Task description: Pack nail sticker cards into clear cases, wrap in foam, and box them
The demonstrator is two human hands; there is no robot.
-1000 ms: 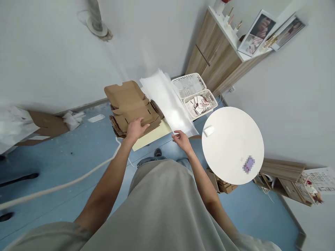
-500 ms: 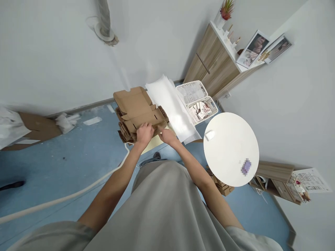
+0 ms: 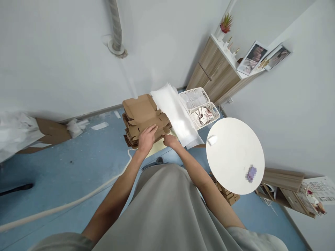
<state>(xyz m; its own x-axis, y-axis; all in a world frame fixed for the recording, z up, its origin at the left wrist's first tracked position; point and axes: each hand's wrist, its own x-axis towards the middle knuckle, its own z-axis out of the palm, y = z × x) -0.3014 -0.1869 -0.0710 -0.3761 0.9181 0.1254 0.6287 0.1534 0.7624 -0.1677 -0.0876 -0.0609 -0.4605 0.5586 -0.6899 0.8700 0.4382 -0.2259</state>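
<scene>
The left hand (image 3: 147, 140) is lying nearly open on the cardboard (image 3: 142, 120); the right hand (image 3: 171, 141) is curling at its four-o'clock corner, grip unclear.

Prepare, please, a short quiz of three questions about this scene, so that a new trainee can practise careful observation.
1. What does the left hand rest on?
A) the wooden cabinet
B) the brown cardboard
C) the potted plant

2. True or false: the right hand lies on the round table.

3. Fill in one word: the white sheets lie between the brown cardboard and the two white ____.

Key: 1. B; 2. False, the right hand is at the near edge of the brown cardboard; 3. baskets.
</scene>
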